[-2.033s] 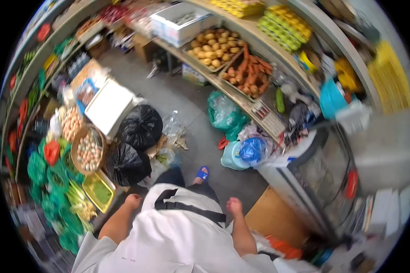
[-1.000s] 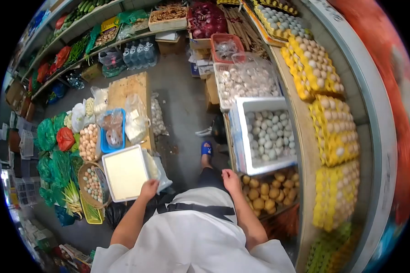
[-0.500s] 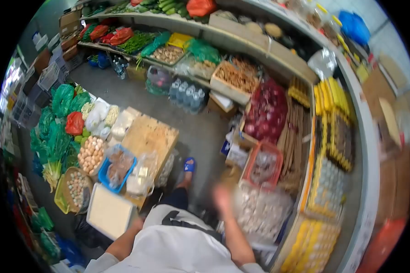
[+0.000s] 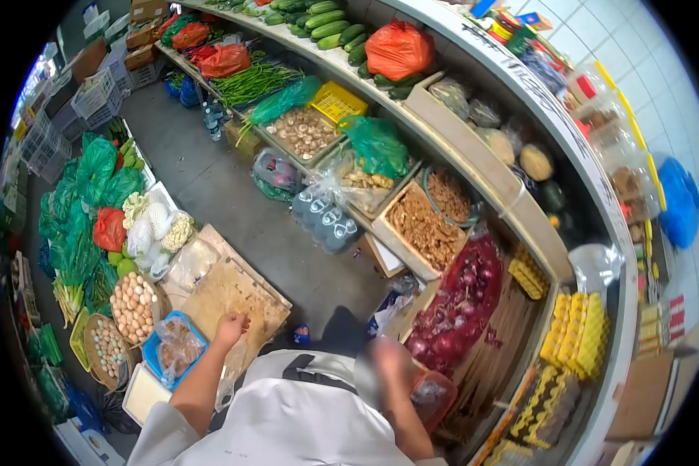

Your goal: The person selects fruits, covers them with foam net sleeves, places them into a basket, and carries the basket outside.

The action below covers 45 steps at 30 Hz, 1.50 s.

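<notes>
My left hand (image 4: 231,329) hovers above the wooden board (image 4: 245,289), its fingers loosely bent and apart, nothing visible in them. Just below it lies a clear plastic bag (image 4: 231,374) on the board's near edge. A blue basket (image 4: 197,326) holding a bagged brown item (image 4: 180,347) stands left of that forearm. Smeared by motion, my right hand (image 4: 396,363) is in front of my body, near the red onions (image 4: 454,322) and a red basket (image 4: 435,398). A grey, blurred object (image 4: 369,378) shows at its fingers; its kind cannot be made out.
Baskets of eggs (image 4: 134,304) and green bags of vegetables (image 4: 97,171) line the left. Bottled water (image 4: 324,220) stands on the floor under the shelf. Ginger-like roots (image 4: 423,225), cucumbers (image 4: 330,27) and yellow egg trays (image 4: 586,334) fill the curved shelving ahead and right.
My view has turned and moved forward. My left hand has gone from beside the white-topped box to above the wooden board. The grey object now shows at my right hand.
</notes>
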Motion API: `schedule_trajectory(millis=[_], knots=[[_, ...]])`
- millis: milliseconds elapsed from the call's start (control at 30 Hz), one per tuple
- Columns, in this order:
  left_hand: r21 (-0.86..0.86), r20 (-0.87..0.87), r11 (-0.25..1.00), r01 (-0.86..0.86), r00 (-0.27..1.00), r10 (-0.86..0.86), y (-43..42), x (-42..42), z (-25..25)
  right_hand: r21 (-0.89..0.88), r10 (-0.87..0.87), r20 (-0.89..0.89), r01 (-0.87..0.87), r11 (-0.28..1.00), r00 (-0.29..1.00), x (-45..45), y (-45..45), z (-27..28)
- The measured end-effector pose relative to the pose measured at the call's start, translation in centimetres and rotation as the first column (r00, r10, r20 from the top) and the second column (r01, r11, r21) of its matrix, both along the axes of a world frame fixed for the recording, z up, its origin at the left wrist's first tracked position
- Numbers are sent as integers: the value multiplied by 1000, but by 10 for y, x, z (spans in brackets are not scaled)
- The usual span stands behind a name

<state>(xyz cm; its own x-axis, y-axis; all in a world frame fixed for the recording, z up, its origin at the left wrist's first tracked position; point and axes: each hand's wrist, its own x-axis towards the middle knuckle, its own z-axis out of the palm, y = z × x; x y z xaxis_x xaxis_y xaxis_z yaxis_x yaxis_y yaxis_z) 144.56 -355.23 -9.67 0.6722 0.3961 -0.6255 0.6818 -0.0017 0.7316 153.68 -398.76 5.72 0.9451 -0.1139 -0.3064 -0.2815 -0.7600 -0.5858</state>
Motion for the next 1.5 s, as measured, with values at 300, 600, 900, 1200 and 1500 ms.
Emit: schedule_trajectory(millis=[300,600,900,1200,1500], knots=[[62,-167,872,-485,856,488,-69,-14,10,181,669,35,-663,726,742,320,139,-147],[396,-392,837,-378,755,526,-228,-60,13,140,667,361,-745,652,652,687,401,-200],[254,-765,733,-631,333,552,-291,20,135,-597,661,165,-460,657,732,870,414,-269],[215,-746,697,-684,346,569,-265,63,135,-720,663,-330,-633,284,672,881,436,-221],[153,-502,603,-783,464,730,-171,92,43,-821,797,322,-268,504,511,845,407,-165]])
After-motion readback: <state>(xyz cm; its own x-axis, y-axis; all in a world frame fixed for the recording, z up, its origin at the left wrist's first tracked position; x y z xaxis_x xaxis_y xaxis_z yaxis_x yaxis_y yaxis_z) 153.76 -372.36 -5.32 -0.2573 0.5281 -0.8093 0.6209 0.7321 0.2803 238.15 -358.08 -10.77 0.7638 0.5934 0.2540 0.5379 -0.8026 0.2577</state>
